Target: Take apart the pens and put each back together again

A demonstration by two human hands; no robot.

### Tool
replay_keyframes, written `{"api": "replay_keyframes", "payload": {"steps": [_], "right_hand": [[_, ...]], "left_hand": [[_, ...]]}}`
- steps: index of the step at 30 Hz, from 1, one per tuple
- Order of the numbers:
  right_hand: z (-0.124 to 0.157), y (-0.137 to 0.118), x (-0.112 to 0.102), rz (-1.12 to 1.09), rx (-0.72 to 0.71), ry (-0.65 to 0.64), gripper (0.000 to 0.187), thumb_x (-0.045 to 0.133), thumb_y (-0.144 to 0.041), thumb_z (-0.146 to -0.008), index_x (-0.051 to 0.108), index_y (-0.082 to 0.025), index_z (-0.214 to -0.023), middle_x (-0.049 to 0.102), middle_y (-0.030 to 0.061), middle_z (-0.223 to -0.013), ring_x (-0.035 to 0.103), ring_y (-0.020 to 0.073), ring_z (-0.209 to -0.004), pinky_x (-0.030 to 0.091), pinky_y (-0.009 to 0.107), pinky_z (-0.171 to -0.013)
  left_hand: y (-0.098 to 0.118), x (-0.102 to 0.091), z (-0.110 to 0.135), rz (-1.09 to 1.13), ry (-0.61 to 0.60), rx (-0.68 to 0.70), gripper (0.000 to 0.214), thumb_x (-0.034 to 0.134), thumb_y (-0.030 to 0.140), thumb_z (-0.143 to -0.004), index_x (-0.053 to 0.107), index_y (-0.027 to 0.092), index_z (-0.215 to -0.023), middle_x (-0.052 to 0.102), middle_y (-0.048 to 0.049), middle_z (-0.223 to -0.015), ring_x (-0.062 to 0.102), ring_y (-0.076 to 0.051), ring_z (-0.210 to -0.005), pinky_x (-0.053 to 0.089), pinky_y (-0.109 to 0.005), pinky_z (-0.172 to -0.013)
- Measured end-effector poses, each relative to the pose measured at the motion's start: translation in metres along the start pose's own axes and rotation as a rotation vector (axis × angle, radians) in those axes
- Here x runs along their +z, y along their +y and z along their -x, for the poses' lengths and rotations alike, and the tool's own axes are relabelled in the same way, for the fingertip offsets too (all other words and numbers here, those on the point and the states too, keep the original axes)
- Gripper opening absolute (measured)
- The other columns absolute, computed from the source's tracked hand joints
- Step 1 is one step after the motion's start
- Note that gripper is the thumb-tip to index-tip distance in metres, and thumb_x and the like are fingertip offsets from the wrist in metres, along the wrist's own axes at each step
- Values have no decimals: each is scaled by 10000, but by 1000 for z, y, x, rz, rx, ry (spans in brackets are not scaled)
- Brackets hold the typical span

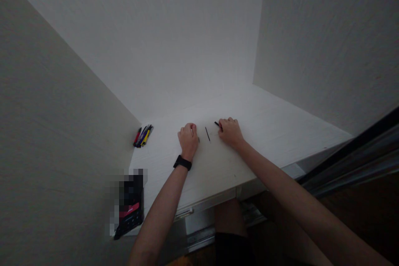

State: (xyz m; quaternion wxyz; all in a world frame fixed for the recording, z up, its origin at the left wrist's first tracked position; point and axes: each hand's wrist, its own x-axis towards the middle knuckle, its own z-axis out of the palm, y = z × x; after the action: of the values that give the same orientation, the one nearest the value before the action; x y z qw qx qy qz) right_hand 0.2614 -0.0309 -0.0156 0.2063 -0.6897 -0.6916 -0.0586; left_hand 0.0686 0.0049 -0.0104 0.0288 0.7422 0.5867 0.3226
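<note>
Both my hands rest on a white desk (264,129). My left hand (188,138), with a black band on its wrist, is curled closed; whatever it holds is hidden. My right hand (230,131) is closed on a small black pen part (216,124) that sticks out to the left of its fingers. Between the two hands a thin dark pen refill (207,134) lies on the desk, touching neither hand.
A bunch of coloured pens (142,136) lies at the desk's back left by the wall. A black and red object (131,210) sits at the front left corner. White walls close in on the left, back and right. A drawer edge (205,205) shows below the desk front.
</note>
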Motion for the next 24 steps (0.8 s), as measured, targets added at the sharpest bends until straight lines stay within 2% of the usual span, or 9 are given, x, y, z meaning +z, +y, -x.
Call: {"api": "replay_keyframes", "payload": {"steps": [9, 14, 19, 24], "right_hand": [[4, 0, -3, -6, -15, -10, 106, 547, -217, -811, 614, -173, -881, 695, 146, -934, 525, 286, -928, 290, 390, -796], [4, 2, -2, -51, -3, 40, 84, 549, -202, -801, 595, -181, -868, 686, 126, -909, 533, 268, -899, 289, 372, -783], [10, 3, -8, -102, 113, 151, 120, 469, -193, -875, 581, -168, -911, 680, 107, -870, 549, 238, -838, 282, 343, -748], [22, 15, -15, -71, 89, 107, 210, 388, -220, -954, 587, -153, -942, 680, 109, -840, 569, 231, -796, 272, 330, -718]], "left_hand": [[-9, -2, -5, -46, 12, -115, 347, 285, 362, -1025, 594, 205, -1046, 698, -98, -986, 603, -255, -967, 371, -377, -839], [-24, -9, -13, -111, 64, -250, 379, 265, 369, -1026, 597, 192, -1069, 698, -128, -1015, 623, -264, -992, 379, -367, -817], [-31, -12, -16, -120, 75, -331, 368, 271, 354, -1028, 595, 187, -1080, 709, -123, -1015, 643, -260, -984, 388, -351, -800], [-42, -20, -19, -213, 51, -370, 353, 303, 350, -1020, 602, 176, -1090, 712, -148, -1032, 643, -279, -1009, 391, -373, -835]]}}
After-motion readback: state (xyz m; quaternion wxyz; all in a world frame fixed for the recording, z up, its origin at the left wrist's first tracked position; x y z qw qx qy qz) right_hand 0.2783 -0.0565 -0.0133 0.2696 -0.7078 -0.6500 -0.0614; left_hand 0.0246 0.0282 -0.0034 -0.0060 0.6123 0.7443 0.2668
